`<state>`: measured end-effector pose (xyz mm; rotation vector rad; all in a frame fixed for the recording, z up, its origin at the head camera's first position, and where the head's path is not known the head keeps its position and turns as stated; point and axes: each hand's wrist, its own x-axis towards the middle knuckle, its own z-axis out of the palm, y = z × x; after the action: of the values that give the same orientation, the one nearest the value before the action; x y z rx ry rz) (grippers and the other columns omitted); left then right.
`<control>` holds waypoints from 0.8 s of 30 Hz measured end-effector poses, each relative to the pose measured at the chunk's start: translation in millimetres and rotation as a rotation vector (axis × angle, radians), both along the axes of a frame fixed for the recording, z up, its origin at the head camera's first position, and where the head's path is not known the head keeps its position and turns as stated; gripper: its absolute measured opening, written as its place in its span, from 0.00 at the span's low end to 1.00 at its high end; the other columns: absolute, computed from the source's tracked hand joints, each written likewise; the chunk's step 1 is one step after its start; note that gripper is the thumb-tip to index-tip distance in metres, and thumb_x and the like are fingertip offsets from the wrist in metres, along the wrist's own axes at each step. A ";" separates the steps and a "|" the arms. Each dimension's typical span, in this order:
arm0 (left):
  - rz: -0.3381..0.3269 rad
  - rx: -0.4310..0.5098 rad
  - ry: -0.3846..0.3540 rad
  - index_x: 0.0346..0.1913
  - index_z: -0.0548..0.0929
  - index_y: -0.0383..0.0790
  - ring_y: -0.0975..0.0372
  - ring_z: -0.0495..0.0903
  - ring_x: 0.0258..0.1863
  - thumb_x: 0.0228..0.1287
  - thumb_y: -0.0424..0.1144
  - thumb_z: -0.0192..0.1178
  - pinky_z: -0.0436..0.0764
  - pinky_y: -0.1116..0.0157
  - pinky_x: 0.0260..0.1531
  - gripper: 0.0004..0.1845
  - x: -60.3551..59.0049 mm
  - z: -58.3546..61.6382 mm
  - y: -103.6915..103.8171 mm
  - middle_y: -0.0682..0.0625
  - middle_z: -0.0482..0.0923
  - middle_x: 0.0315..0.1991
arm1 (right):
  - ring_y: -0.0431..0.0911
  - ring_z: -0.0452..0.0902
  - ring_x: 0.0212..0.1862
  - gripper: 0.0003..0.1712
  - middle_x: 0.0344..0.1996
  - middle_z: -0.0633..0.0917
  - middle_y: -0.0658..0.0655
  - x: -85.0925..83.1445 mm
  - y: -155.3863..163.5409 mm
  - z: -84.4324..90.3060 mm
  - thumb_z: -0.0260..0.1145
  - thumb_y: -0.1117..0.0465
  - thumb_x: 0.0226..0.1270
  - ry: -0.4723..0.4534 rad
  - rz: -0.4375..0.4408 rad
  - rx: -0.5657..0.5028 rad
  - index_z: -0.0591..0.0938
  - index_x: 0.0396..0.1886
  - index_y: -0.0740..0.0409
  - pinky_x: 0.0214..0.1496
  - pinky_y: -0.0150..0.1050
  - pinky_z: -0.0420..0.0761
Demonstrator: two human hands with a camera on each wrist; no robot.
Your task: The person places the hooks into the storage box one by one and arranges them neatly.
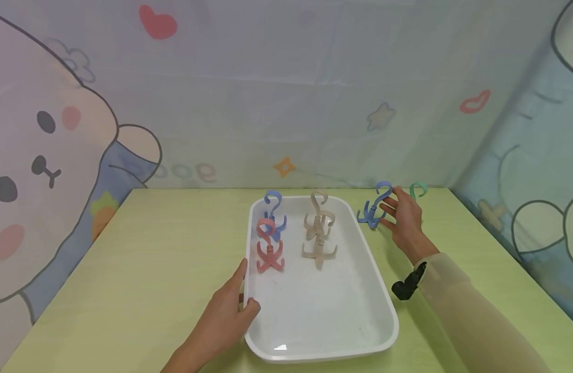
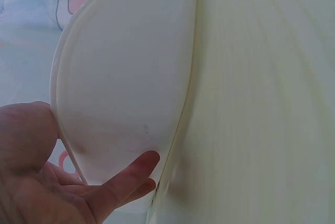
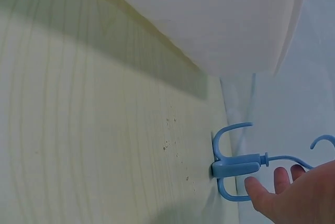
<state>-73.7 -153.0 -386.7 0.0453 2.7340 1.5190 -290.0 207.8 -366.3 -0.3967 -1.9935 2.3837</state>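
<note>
My left hand (image 1: 225,311) grips the near left side of a white tray (image 1: 321,342), thumb over the rim and fingers against the outer wall. In the left wrist view its fingers (image 2: 128,179) lie along that wall. My right hand (image 1: 407,220) is at a blue multi-prong hook (image 1: 371,213) standing on the table right of the tray. Its fingers are spread and lightly bent beside the hook's curved stem; contact is unclear. In the right wrist view the prongs of this hook (image 3: 235,167) rest on the table.
Inside the tray stand another blue hook (image 1: 280,228), a pink hook (image 1: 269,256) and beige hooks (image 1: 319,251). A green hook (image 1: 419,187) is partly hidden behind my right hand. A printed cloth (image 1: 267,103) rises along the back of the pale green table (image 1: 174,248).
</note>
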 end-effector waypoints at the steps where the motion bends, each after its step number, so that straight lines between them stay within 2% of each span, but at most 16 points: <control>1: 0.000 0.002 -0.001 0.85 0.53 0.37 0.48 0.87 0.59 0.66 0.34 0.55 0.87 0.62 0.47 0.45 -0.1 0.1 -0.2 0.41 0.66 0.79 | 0.51 0.62 0.82 0.39 0.83 0.64 0.57 -0.5 -0.2 0.1 0.47 0.35 0.82 -0.003 -0.002 0.002 0.59 0.86 0.41 0.83 0.54 0.63; 9: -0.012 0.007 0.007 0.85 0.54 0.35 0.45 0.87 0.58 0.65 0.33 0.56 0.89 0.57 0.47 0.45 1.7 0.2 -1.8 0.37 0.66 0.79 | 0.51 0.63 0.81 0.38 0.83 0.65 0.57 -5.4 -1.2 -0.8 0.46 0.35 0.82 -0.011 0.002 -0.001 0.60 0.85 0.41 0.83 0.53 0.63; 18: -0.002 0.009 -0.003 0.85 0.53 0.37 0.48 0.87 0.58 0.65 0.33 0.55 0.88 0.62 0.46 0.45 0.8 -1.2 -1.1 0.40 0.67 0.79 | 0.51 0.62 0.82 0.39 0.84 0.63 0.57 -9.5 -0.9 -3.4 0.45 0.34 0.82 -0.004 0.021 0.005 0.59 0.86 0.41 0.83 0.52 0.63; 24: -0.005 0.008 0.003 0.85 0.54 0.36 0.48 0.88 0.57 0.65 0.33 0.56 0.88 0.60 0.46 0.45 1.3 -0.3 -1.6 0.39 0.68 0.78 | 0.52 0.62 0.82 0.32 0.83 0.63 0.58 -12.6 -1.0 -2.7 0.45 0.35 0.82 0.006 0.024 -0.026 0.66 0.78 0.40 0.83 0.53 0.62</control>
<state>-72.4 -154.7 -387.0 0.0545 2.7281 1.5296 -302.6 206.8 -369.0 -0.3684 -1.9782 2.4236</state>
